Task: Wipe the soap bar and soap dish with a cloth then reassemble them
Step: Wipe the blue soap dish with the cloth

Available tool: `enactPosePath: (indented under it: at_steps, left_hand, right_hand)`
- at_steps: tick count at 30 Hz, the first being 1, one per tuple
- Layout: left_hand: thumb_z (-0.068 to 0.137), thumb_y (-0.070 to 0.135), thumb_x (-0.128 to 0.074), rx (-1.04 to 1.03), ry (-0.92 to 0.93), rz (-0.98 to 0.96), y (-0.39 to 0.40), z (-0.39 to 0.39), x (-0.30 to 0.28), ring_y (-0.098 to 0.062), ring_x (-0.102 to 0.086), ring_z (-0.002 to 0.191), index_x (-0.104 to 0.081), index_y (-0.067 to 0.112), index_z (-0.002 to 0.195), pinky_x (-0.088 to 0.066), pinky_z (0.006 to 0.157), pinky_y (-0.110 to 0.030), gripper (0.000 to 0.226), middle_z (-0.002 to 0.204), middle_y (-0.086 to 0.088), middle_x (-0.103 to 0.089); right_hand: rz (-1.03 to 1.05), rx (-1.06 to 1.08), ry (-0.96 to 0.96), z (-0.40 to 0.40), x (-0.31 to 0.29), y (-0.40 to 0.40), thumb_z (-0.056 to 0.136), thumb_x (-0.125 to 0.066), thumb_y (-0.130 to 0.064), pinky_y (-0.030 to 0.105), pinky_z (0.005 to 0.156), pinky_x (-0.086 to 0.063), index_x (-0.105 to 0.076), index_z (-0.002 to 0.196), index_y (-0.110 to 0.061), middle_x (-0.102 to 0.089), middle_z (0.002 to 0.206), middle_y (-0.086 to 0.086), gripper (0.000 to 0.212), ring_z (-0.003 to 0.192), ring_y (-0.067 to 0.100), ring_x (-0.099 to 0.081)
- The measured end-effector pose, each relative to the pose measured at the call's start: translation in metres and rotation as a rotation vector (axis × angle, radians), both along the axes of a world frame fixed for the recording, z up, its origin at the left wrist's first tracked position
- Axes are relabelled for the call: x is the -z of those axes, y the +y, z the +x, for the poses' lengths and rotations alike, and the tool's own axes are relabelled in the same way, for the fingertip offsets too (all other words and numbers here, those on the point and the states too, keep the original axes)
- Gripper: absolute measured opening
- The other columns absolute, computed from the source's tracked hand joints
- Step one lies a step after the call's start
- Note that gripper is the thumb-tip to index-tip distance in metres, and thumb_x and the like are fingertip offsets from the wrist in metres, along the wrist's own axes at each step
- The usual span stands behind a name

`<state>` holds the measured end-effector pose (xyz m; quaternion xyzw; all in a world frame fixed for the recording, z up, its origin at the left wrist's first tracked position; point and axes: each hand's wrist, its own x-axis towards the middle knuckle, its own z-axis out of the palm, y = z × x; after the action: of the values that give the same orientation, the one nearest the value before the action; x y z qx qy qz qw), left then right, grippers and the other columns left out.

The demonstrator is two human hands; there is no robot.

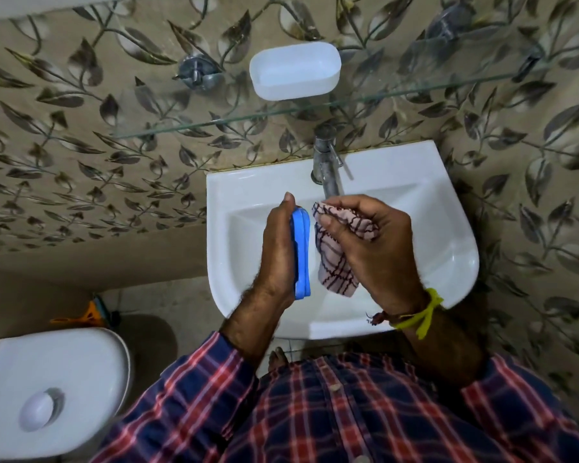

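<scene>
Below both hands lies the white sink (432, 228), and well beyond the fingertips, on the glass shelf (214, 123), sits the white soap dish (295, 70), holding nothing. The left hand (278, 252) grips a flat blue piece (303, 252), seemingly the dish's insert, on edge with its fingers curled behind it. Just beside it the right hand (375, 248) bunches the checked cloth (335, 259). A hard wipe could likely knock the blue piece from that narrow grip into the sink.
</scene>
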<state>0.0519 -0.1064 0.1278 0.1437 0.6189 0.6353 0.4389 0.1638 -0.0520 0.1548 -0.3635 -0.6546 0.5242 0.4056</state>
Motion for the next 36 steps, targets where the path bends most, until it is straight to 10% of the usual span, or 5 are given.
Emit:
enactPosePath:
  at_steps: [5, 21, 27, 36]
  left_hand:
    - [0.082, 0.063, -0.053, -0.196, 0.100, -0.020, 0.005, 0.004, 0.014, -0.013, -0.068, 0.080, -0.066, 0.015, 0.097, -0.056, 0.073, -0.034, 0.052, 0.085, 0.002, -0.071]
    - [0.091, 0.049, -0.050, -0.333, 0.011, 0.048, 0.008, 0.001, 0.023, -0.029, -0.062, 0.081, -0.063, 0.016, 0.078, -0.050, 0.074, -0.042, 0.038, 0.079, -0.009, -0.064]
    - [0.079, 0.057, -0.053, -0.315, -0.106, -0.011, 0.006, -0.006, 0.026, -0.030, -0.060, 0.079, -0.056, 0.012, 0.081, -0.050, 0.072, -0.042, 0.045, 0.082, -0.015, -0.059]
    - [0.077, 0.049, -0.051, -0.370, -0.064, -0.059, 0.018, -0.020, 0.019, -0.020, -0.040, 0.057, -0.038, 0.025, 0.054, -0.036, 0.059, -0.034, 0.035, 0.057, 0.002, -0.039]
  right_hand:
    - [0.571, -0.141, -0.265, -0.018, -0.003, 0.007, 0.088, -0.067, -0.002, 0.028, 0.090, -0.054, -0.074, 0.105, -0.005, -0.075, 0.101, 0.007, 0.019, 0.094, 0.016, -0.068]
    - [0.618, -0.150, -0.230, -0.035, -0.004, 0.001, 0.078, -0.068, 0.013, 0.028, 0.087, -0.054, -0.073, 0.101, 0.001, -0.073, 0.097, 0.012, 0.026, 0.091, 0.021, -0.067]
    - [0.560, -0.174, -0.226, -0.016, -0.007, -0.013, 0.084, -0.053, -0.014, 0.011, 0.086, -0.046, -0.074, 0.099, -0.001, -0.072, 0.096, 0.010, 0.028, 0.090, 0.011, -0.062]
    - [0.660, -0.096, -0.293, -0.010, 0.009, -0.027, 0.078, -0.066, 0.010, 0.039, 0.085, -0.054, -0.074, 0.100, -0.002, -0.073, 0.098, 0.011, 0.026, 0.092, 0.029, -0.069]
